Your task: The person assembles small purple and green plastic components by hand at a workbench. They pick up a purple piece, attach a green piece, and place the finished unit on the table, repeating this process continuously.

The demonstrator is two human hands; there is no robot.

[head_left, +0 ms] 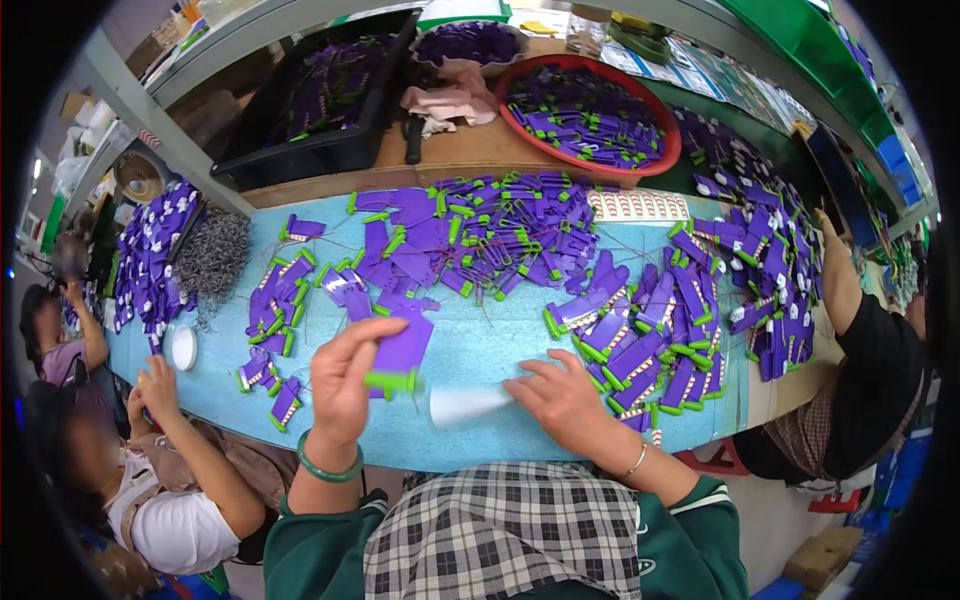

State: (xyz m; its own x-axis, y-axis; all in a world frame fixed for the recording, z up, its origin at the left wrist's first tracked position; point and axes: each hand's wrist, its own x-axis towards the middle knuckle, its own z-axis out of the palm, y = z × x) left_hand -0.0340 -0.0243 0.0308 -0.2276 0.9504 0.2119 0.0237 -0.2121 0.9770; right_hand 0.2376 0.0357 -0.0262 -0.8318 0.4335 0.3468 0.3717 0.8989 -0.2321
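Above the blue tabletop (330, 440), my left hand (340, 390) is closed on a flat purple plastic part (404, 345) with a green strip along its lower end. To its right, my right hand (568, 402) pinches the end of a small white sheet (462, 404), which motion blurs. Beyond both hands lies a heap of purple and green parts (520, 225), some with thin wires. Beside my right hand is a pile of similar parts (660, 340), many bearing a red-and-white striped strip. Smaller clusters of striped parts (270, 310) lie to the left of my left hand.
A red basin (668, 130) and a black tray (290, 172) of purple pieces stand at the back. A striped sticker sheet (650, 206) lies before the basin. Left are a wire pile (212, 255) and a white cup (184, 348). Co-workers sit left and right.
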